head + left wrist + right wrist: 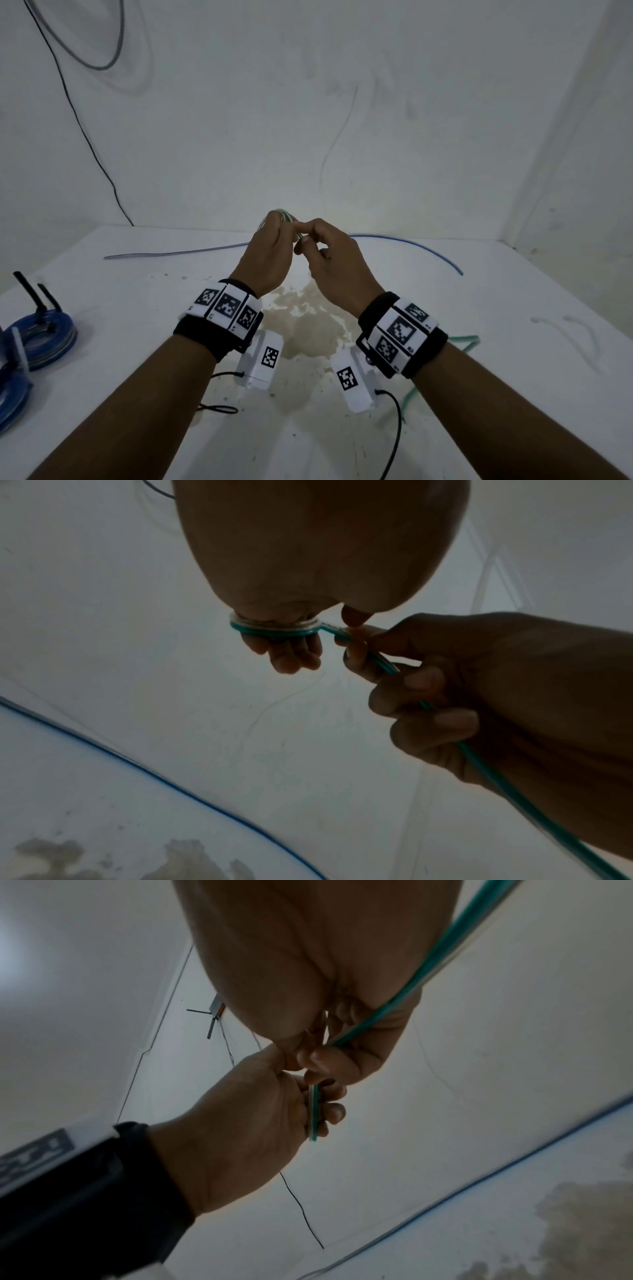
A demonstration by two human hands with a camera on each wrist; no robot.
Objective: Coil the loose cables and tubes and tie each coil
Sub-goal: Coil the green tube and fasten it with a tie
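Note:
Both hands are raised close together above the middle of the white table (pixel 479 308). A thin green tube (pixel 274 631) is wound in a small coil round the fingers of my left hand (pixel 274 236); the same loops (pixel 313 1112) show in the right wrist view. My right hand (pixel 317 241) pinches the tube right beside the coil, and the tube runs on through its curled fingers (pixel 424 680). The free length of green tube (pixel 464 342) trails down onto the table under my right forearm.
A loose blue tube (pixel 411 244) lies across the far part of the table. Tied blue coils (pixel 44 337) with black zip-tie tails sit at the left edge. A black cable (pixel 78 120) hangs down the back wall. A brown stain (pixel 308 329) marks the table centre.

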